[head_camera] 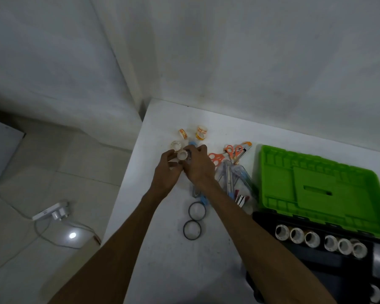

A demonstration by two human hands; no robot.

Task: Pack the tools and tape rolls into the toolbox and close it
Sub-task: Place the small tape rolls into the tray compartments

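Observation:
Both hands meet over a cluster of small tape rolls on the white table [162, 260]. My left hand [167, 170] and my right hand [199, 165] both pinch one clear tape roll [183, 155] between their fingertips. Another clear roll [176, 145] lies just beyond it, and two orange-printed rolls [183, 133] [201, 132] sit farther back. The toolbox stands open at the right: green lid [316, 183] laid back, black body [349, 270] holding a row of several tape rolls [312, 239]. Orange scissors [217, 159] and bagged tools [235, 178] lie beside the lid.
Two black rings [197, 210] [192, 229] lie on the table under my forearms. A blue-handled tool [203, 199] pokes out below my right wrist. On the floor at the left sits a white power strip [51, 212] with cable. Walls close off the table's far side.

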